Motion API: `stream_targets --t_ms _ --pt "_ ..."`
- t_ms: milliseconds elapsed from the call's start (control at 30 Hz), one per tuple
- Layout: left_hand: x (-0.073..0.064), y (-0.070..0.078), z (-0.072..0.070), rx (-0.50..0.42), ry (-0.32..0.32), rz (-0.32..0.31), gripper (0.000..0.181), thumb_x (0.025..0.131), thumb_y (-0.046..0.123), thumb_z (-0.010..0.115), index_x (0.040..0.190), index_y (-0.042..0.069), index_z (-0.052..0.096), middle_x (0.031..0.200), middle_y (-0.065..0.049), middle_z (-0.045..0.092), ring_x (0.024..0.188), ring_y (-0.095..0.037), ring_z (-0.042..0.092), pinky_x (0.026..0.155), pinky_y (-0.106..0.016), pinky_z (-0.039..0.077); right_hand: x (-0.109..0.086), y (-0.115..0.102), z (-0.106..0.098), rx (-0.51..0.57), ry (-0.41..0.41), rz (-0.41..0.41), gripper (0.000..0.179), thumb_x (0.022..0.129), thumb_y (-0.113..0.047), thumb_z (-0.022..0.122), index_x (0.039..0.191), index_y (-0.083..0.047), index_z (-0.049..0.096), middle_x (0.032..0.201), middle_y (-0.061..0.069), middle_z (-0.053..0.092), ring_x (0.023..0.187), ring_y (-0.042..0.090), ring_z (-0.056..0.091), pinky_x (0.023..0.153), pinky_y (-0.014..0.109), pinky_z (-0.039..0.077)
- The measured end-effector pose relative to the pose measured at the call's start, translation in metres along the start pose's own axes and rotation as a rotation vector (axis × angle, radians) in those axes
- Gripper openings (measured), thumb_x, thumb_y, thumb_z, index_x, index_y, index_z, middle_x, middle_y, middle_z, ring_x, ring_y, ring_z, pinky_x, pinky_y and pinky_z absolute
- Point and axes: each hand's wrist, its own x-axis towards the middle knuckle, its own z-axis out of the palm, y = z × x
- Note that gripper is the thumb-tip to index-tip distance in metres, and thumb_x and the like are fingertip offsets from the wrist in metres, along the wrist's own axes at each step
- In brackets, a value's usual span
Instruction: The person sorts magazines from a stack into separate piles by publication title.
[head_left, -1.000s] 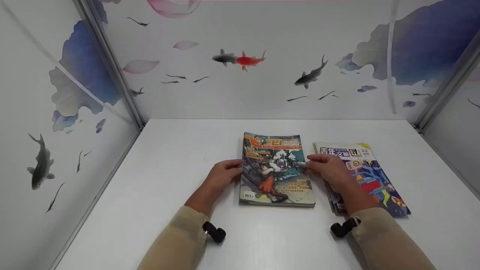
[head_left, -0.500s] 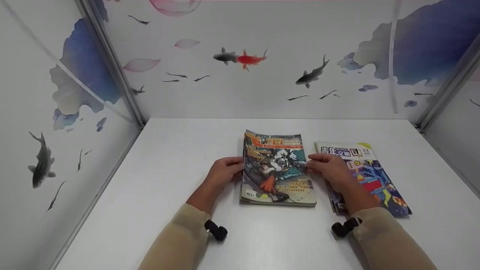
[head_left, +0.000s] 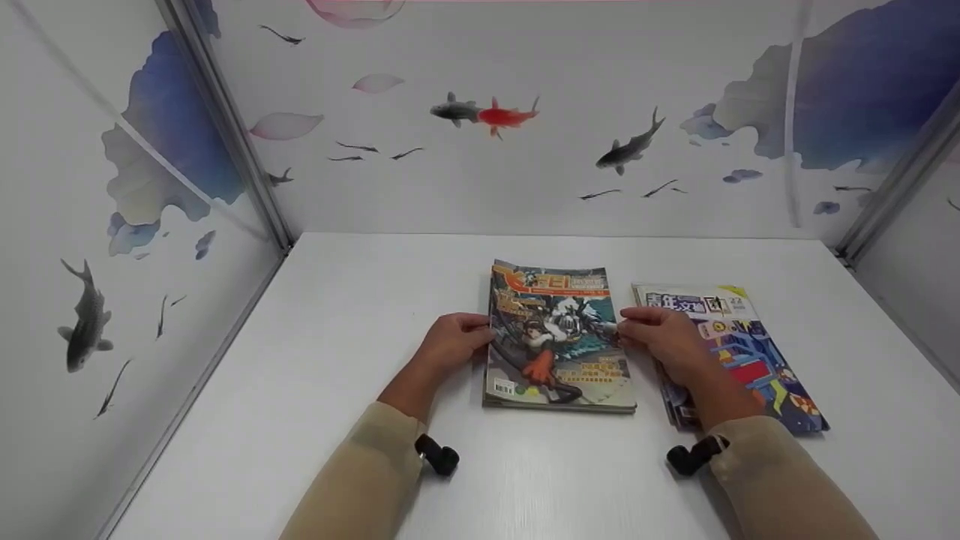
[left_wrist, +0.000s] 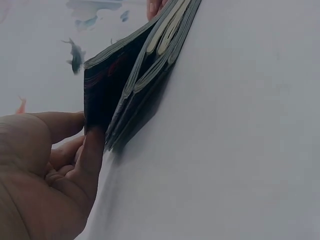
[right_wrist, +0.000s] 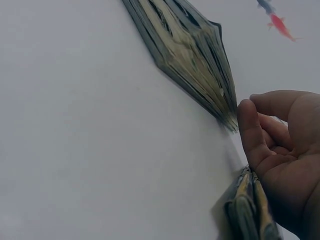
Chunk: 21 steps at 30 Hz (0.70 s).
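Observation:
In the head view a stack of magazines [head_left: 555, 337] lies mid-table, the top one showing an orange title and an armed figure. My left hand [head_left: 456, 345] pinches the top magazine at its left edge. The left wrist view shows this magazine [left_wrist: 107, 85] tilted up, with a gap over those beneath. My right hand [head_left: 664, 341] is at the stack's right edge, its thumb and index tips close together by the pages in the right wrist view. Under the right wrist lies a second pile of magazines [head_left: 750, 367], its purple-blue cover partly hidden.
Everything lies on a white table [head_left: 352, 300]. White panels with painted fish [head_left: 506, 116] close off the back and both sides. A black wrist camera [head_left: 437, 455] sits on the left sleeve and another camera [head_left: 697, 455] on the right.
The top magazine's left edge has risen slightly off the stack with my left fingers. My right hand stays about where it was. The whole head view has shifted a little.

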Motion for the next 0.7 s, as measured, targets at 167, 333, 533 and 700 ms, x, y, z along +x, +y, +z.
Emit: stream_targets --t_ms 167,333,533,700 --pt "-0.0018 0.0021 -0.0013 -0.051 -0.046 -0.030 0.041 0.105 0.026 0.069 0.144 0.014 0.067 0.128 -0.006 0.076 0.106 -0.016 0.073 0.085 -0.029 0.061 0.0006 -0.0007 0.0005 -0.013 0.007 0.013 0.054 0.102 -0.035 0.075 0.149 -0.010 0.063 0.139 0.011 0.071 0.102 0.004 0.074 0.088 0.018 0.060" --pt "-0.0036 0.0016 -0.0002 -0.151 -0.069 -0.063 0.040 0.108 0.024 0.064 0.147 0.016 0.063 0.128 -0.005 0.075 0.107 -0.017 0.073 0.080 -0.028 0.062 0.0004 0.0004 -0.0005 -0.033 0.006 0.020 0.054 0.103 -0.037 0.073 0.150 -0.013 0.063 0.145 0.014 0.067 0.105 0.004 0.073 0.088 0.016 0.059" --pt "-0.0053 0.0011 0.0020 -0.275 -0.065 -0.082 0.037 0.108 0.019 0.063 0.144 0.013 0.064 0.125 -0.008 0.075 0.101 -0.018 0.074 0.075 -0.028 0.061 0.0005 0.0005 -0.0008 -0.027 -0.001 0.012 0.055 0.103 -0.038 0.073 0.150 -0.012 0.063 0.142 0.012 0.070 0.105 0.004 0.072 0.088 0.017 0.060" --pt "-0.0043 0.0027 0.0040 -0.313 -0.043 -0.097 0.036 0.107 0.017 0.063 0.142 0.011 0.065 0.125 -0.009 0.075 0.097 -0.016 0.072 0.074 -0.027 0.057 0.0021 0.0008 -0.0008 0.001 0.005 0.007 0.053 0.103 -0.033 0.074 0.149 -0.009 0.064 0.135 0.010 0.072 0.100 0.005 0.073 0.087 0.019 0.061"
